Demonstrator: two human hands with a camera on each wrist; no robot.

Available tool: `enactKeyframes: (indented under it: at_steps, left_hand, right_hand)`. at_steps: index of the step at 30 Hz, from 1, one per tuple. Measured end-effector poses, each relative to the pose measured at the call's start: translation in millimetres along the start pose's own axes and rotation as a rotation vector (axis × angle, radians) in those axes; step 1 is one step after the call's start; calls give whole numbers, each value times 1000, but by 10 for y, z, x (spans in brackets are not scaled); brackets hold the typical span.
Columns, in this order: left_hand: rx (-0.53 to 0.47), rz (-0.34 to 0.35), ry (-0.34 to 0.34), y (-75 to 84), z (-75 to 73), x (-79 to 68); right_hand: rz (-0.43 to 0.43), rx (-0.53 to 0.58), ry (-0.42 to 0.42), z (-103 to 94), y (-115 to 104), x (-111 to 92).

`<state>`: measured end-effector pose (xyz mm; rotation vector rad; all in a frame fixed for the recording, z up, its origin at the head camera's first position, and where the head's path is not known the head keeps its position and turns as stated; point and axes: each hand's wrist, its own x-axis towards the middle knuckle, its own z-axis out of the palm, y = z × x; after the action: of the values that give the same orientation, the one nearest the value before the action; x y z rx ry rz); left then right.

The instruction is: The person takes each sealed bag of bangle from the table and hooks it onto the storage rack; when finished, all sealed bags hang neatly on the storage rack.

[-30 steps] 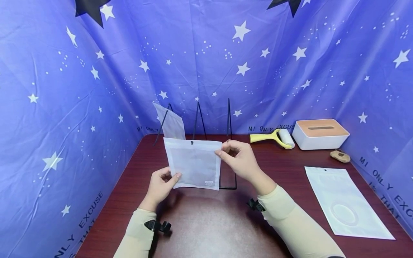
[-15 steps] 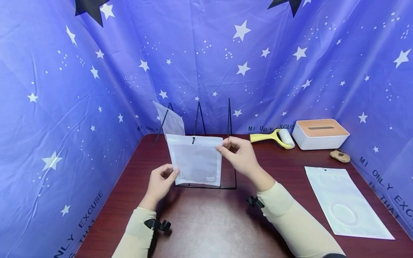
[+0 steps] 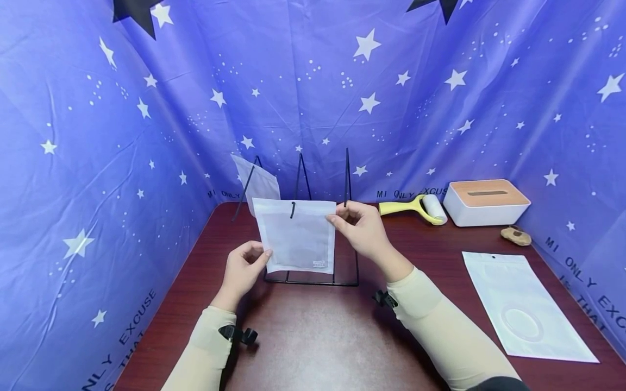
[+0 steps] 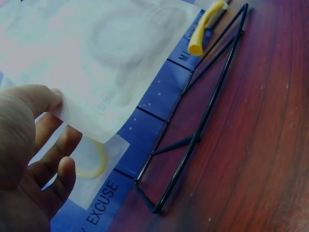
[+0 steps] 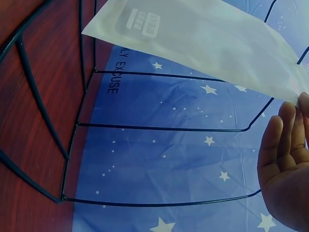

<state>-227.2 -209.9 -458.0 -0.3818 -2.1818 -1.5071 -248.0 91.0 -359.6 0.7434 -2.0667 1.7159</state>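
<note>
Both hands hold a flat white zip pouch upright before a black wire rack. My left hand pinches its left edge low down, between thumb and fingers. My right hand pinches the upper right corner. At the top middle of the pouch, a short black prong of the rack shows in front, at its hang hole. A ring shape shows faintly through the pouch in the left wrist view. Behind, a second white pouch hangs on the rack's left prong; a yellow ring shows in it.
On the table's right lies a larger white pouch with a ring inside. Behind it are a small tan object, a white tissue box with a wooden lid and a yellow-handled lint roller. A starry blue curtain surrounds the table.
Both hands have lifted the pouch slightly and moved it toward the rack. The rack's middle prong now shows longer in front of the pouch's top, and more of the rack base is visible below.
</note>
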Motion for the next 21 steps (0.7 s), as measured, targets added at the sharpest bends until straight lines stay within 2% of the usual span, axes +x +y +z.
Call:
enactKeyframes:
  at_steps: [4, 6, 14, 21]
  left_hand:
    - [26, 14, 10, -20, 8, 50]
    - [33, 20, 15, -92, 12, 80]
    - [28, 42, 17, -53, 35, 169]
    - [59, 16, 34, -383, 97, 302]
  right_hand:
    - [22, 1, 6, -4, 9, 33]
    - [24, -5, 9, -8, 17, 51]
    - [28, -25, 15, -19, 138, 135]
    - [29, -53, 29, -20, 438, 218]
